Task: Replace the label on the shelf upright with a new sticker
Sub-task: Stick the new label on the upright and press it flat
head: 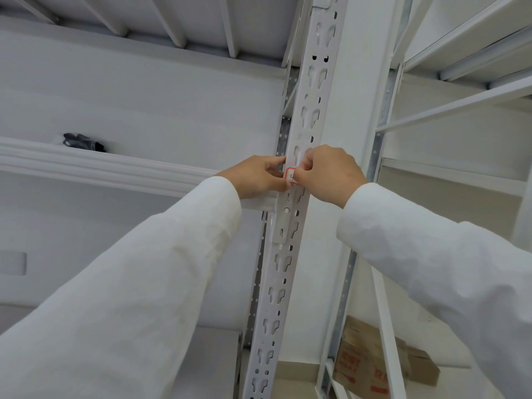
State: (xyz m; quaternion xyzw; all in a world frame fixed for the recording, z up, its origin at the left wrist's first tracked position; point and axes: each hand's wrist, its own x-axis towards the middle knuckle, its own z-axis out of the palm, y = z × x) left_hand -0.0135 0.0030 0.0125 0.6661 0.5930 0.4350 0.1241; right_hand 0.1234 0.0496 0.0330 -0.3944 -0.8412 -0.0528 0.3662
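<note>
Your left hand (260, 175) and right hand (326, 174) both pinch the red-bordered sticker (290, 176) on the white upright (288, 254), while a cardboard box (371, 358) sits on the lower shelf (299, 370).

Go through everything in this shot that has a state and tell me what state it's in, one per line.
Sticker: on the upright's face, red-bordered, pinched from both sides, partly covered by fingers.
Left hand: fingers curled, pinching the sticker's left edge.
Right hand: fingers curled, pinching the sticker's right edge.
Upright: standing, slots open.
Cardboard box: low on the right-hand rack, flaps closed.
Dark item: lying on the left shelf.
</note>
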